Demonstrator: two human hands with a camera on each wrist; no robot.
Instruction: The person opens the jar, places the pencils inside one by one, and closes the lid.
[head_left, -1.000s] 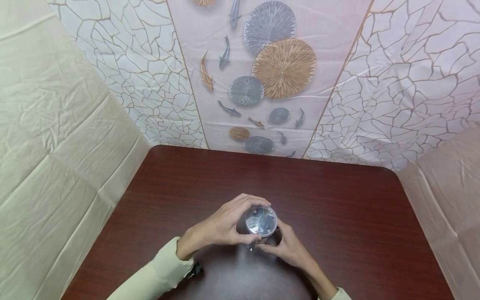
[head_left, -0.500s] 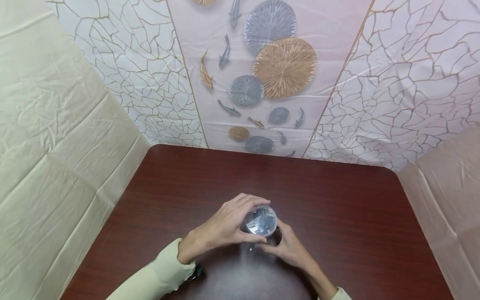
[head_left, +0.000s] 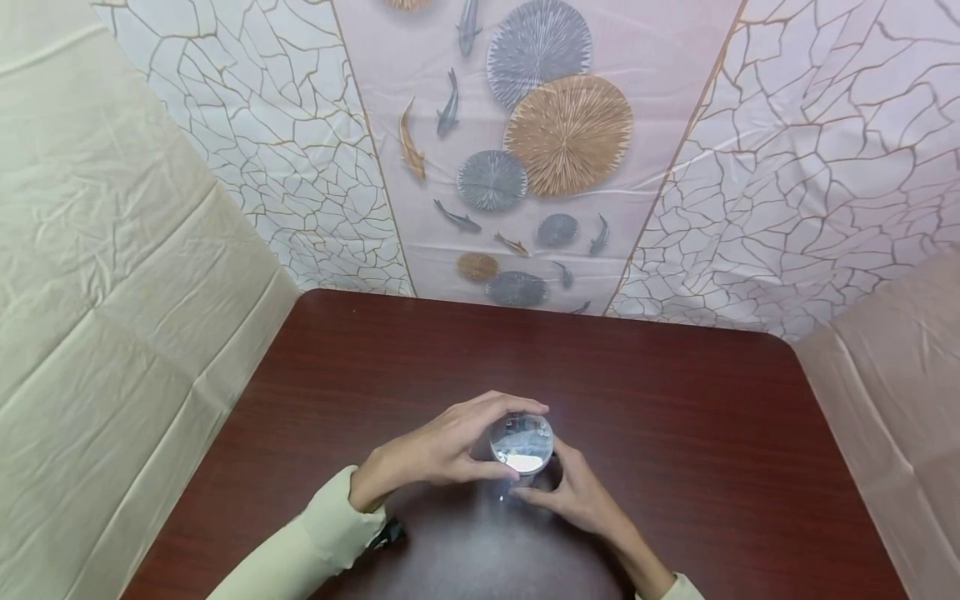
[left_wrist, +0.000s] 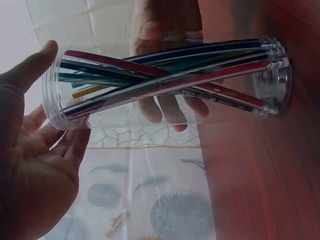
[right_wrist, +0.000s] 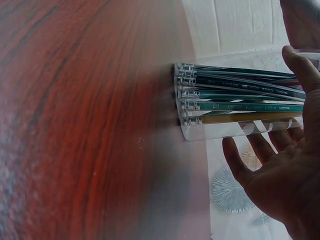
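A clear plastic cylinder [left_wrist: 225, 117] stands upright on the table with several pencils [right_wrist: 240, 95] inside. Red, green, black and yellow ones cross each other, their metal eraser ends at the bottom. On its top is a round clear lid [head_left: 522, 446], which reflects light in the head view. My left hand [head_left: 450, 442] holds the lid from the left, thumb on the near side and fingers round the far rim. Lower down, my right hand [head_left: 583, 496] grips the cylinder's body from the right; its fingertips show behind the clear wall in the left wrist view.
The dark red wooden table [head_left: 675, 417] has rounded far corners. A patterned cloth [head_left: 570, 133] hangs behind it, and pale cloths [head_left: 112, 333] flank both sides. Something small and black [head_left: 387, 533] shows beside the left sleeve.
My left fingers and thumb have shifted slightly along the lid's rim, and the left wrist has moved a little. The reflection on the lid differs. My right hand and the cylinder stay in place.
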